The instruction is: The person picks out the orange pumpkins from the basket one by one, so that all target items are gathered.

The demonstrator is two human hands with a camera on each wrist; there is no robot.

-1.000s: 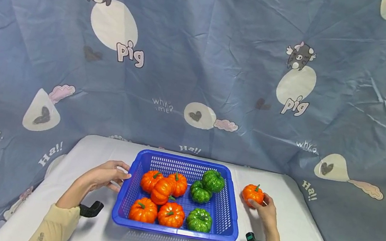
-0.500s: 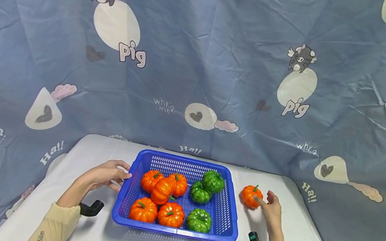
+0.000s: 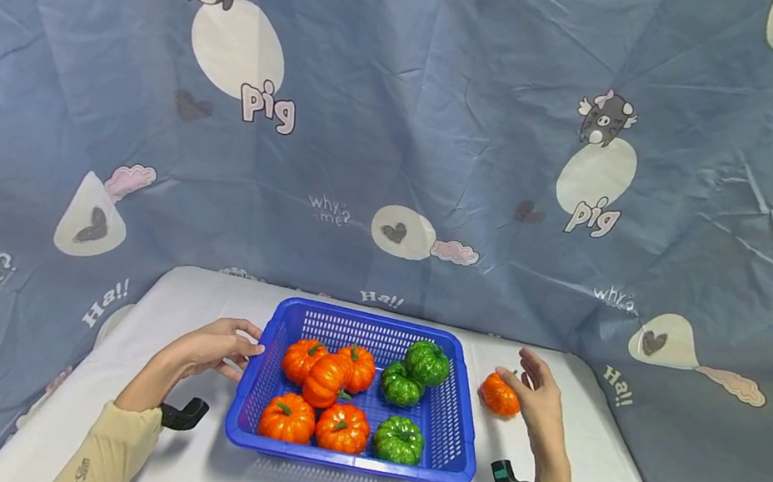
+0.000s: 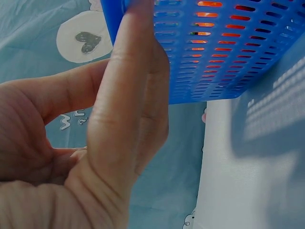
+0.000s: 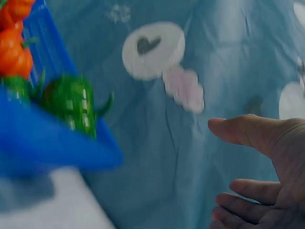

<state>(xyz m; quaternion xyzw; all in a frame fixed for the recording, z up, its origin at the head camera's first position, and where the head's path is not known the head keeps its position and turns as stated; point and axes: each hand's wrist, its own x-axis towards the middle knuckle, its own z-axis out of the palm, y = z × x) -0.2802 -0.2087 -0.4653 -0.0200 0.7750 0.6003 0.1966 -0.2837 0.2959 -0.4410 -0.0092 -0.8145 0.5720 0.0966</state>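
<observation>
My left hand (image 3: 218, 347) holds the left rim of a blue plastic basket (image 3: 351, 462), thumb and fingers at its edge; the left wrist view shows the hand against the slotted wall (image 4: 224, 52). Inside lie several small orange pumpkins (image 3: 287, 419) and three green pumpkins (image 3: 399, 440), two of them in the far right corner. Right of the basket, one orange pumpkin (image 3: 500, 396) sits on the white table. My right hand (image 3: 543, 401) is raised beside and partly in front of it, fingers spread and holding nothing. In the right wrist view, the hand (image 5: 267, 167) has nothing in it.
The white table (image 3: 592, 476) extends on both sides and in front of the basket. A blue printed cloth (image 3: 407, 109) hangs behind and around it. Black wrist devices (image 3: 182, 415) show at both wrists.
My right hand has let go of the orange pumpkin and risen up and away from it, fingers opening. The pumpkin stays on the table. The left hand and basket hardly move.
</observation>
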